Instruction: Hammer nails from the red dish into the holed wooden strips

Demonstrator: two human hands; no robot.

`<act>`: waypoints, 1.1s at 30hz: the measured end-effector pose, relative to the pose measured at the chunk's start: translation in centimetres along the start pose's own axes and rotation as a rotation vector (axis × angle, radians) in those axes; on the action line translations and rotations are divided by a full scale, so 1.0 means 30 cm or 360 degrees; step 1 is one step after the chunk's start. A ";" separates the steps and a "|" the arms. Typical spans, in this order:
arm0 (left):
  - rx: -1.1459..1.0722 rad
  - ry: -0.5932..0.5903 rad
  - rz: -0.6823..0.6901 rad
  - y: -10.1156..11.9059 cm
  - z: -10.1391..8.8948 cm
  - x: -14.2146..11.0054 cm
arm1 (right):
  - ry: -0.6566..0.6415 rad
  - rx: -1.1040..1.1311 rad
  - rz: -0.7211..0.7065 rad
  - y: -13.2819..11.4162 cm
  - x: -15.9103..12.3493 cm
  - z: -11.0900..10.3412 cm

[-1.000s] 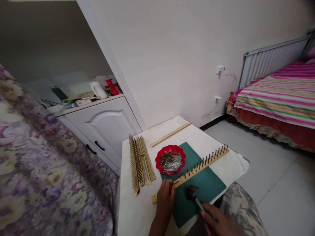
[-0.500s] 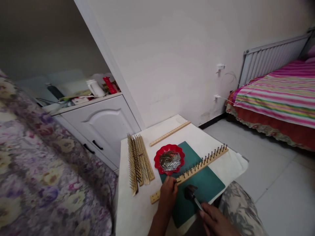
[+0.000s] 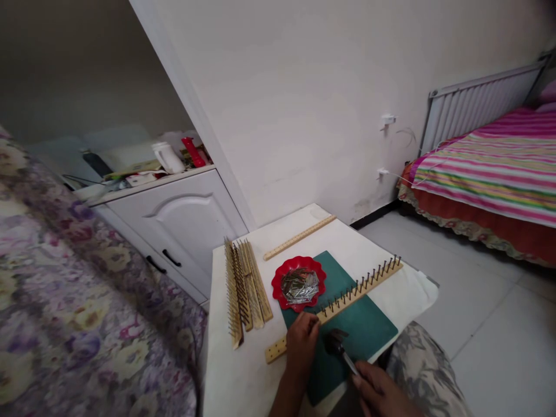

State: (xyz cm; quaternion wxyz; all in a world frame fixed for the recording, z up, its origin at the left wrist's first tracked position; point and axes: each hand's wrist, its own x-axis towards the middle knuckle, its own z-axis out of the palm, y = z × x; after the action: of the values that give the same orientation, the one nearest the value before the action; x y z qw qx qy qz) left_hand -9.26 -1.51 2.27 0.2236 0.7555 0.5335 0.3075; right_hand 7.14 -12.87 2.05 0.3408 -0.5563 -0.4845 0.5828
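Note:
A wooden strip with a row of upright nails (image 3: 357,292) crosses a green mat (image 3: 373,330). Over the strip's nearer left part is my left hand (image 3: 302,336), its thumb and fingers pinched on a nail that is mostly hidden. My right hand (image 3: 376,385) is closed around the handle of a hammer (image 3: 343,352), whose head is just above the mat, near the strip. Close beyond my left hand, a red scalloped bowl (image 3: 278,289) contains many loose nails (image 3: 299,285).
Several nail-studded wooden strips (image 3: 245,289) lie side by side at the table's left. Another drilled strip (image 3: 299,236) lies at the back of the white-covered table (image 3: 247,382). A cabinet (image 3: 182,226) and flowered curtain (image 3: 87,301) are left; a bed (image 3: 490,174) is right.
My left hand has shifted slightly right along the strip, and the nail that stuck out from its fingertips is now mostly hidden. The hammer has hardly moved.

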 end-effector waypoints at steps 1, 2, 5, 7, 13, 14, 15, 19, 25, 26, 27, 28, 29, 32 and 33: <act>-0.0011 0.0016 -0.0011 -0.001 0.005 0.000 | 0.0016 -0.0004 -0.0009 0.005 0.001 0.003; -0.0012 0.0026 -0.0019 -0.003 0.010 0.000 | 0.0041 -0.0012 -0.0028 0.009 0.001 0.005; 0.0017 0.0034 -0.0032 -0.008 0.018 0.003 | 0.0143 -0.0048 -0.0141 0.007 0.000 0.010; 0.0034 0.0035 -0.0032 -0.009 0.022 0.006 | 0.0163 -0.0068 -0.0188 -0.013 0.001 0.006; 0.0054 0.0049 0.0014 -0.007 0.028 0.008 | 0.0008 -0.0100 -0.0250 -0.127 0.040 -0.025; 0.0056 0.0043 0.0020 -0.008 0.029 0.007 | 0.0026 -0.0133 -0.0308 -0.143 0.051 -0.028; 0.0060 0.0038 0.0018 -0.009 0.029 0.007 | 0.0045 -0.0176 -0.0370 -0.157 0.062 -0.028; 0.0065 0.0022 -0.0007 -0.013 0.028 0.004 | 0.0091 -0.0332 -0.0458 -0.189 0.096 -0.018; -0.0003 -0.0009 -0.0035 -0.015 0.026 0.002 | 0.0096 -0.0388 -0.0445 -0.187 0.095 -0.008; -0.0004 -0.0008 -0.0046 -0.016 0.028 0.002 | 0.0114 -0.0396 -0.0449 -0.182 0.094 -0.007; -0.0001 -0.0006 -0.0055 -0.018 0.029 0.002 | 0.0127 -0.0404 -0.0458 -0.177 0.095 -0.006; 0.0003 -0.0003 -0.0060 -0.020 0.031 0.002 | 0.0127 -0.0409 -0.0470 -0.172 0.096 -0.005; 0.0008 0.0003 -0.0059 -0.022 0.034 0.001 | 0.0119 -0.0412 -0.0482 -0.169 0.097 -0.004; 0.0015 0.0016 -0.0027 -0.028 0.038 0.002 | 0.0099 -0.0408 -0.0489 -0.167 0.094 -0.003; 0.0014 0.0009 -0.0012 -0.029 0.038 0.001 | 0.0103 -0.0404 -0.0484 -0.167 0.088 -0.004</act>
State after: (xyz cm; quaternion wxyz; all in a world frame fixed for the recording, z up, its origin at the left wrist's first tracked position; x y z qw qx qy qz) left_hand -9.05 -1.19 0.89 0.2200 0.7535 0.5383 0.3066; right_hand 6.15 -8.87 5.94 0.3672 -0.5337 -0.6214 0.4406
